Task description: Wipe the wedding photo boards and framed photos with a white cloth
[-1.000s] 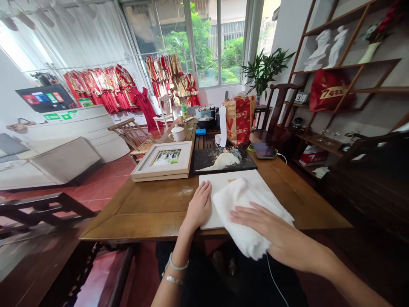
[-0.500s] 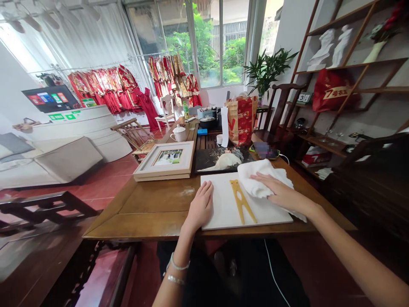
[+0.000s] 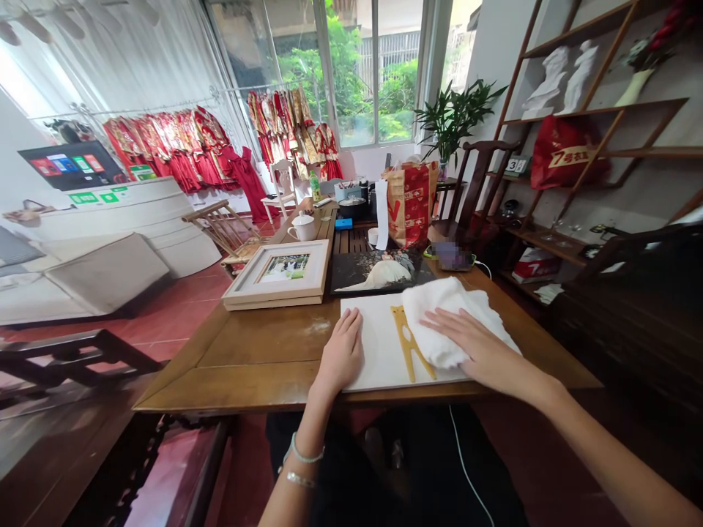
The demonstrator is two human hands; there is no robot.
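Note:
A white board lies at the table's near edge, with a yellow flat cutout on it, shaped like a long-legged animal with small ears. My left hand rests on the board's left edge, its fingers stretched out flat. My right hand lies spread over a crumpled white towel, pressing it down from above without gripping it. The towel covers the right part of the board and touches the cutout's right side.
Left of the board's far side is a framed photo; behind the board lies a dark picture panel. A lidded white cup, a red-and-brown paper bag and a blurred device on a cable stand farther back on the wooden table.
My right hand and the towel have slid nearer the board's front edge, covering more of its right side. The left hand stays at the board's left edge.

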